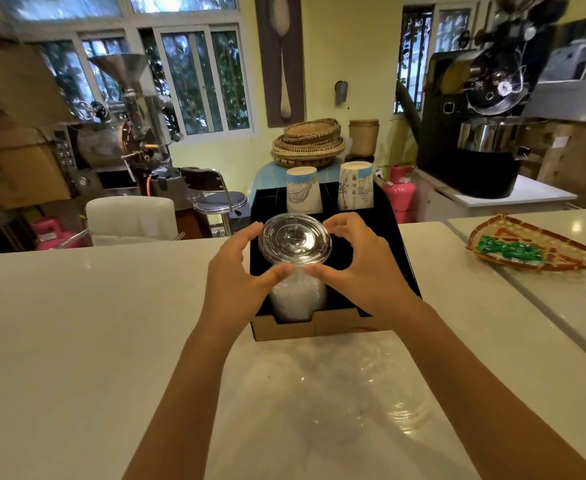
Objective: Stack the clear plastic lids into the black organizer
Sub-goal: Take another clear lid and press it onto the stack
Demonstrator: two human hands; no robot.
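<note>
Both forearms reach forward over the white counter. The left hand and right hand pinch the rim of a clear lid stack — thumbs near, fingers far — above the black organizer.

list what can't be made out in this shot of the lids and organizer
Head view only:
- Number of clear plastic lids in the stack: the ribbed edges blur together, and both hands, left and right, cover its sides.
- Floor of the black organizer: hidden by the stack and hands.
- Print on the two white paper cups: too small.
- Loose clear plastic on the white counter: lost in glare.
</note>
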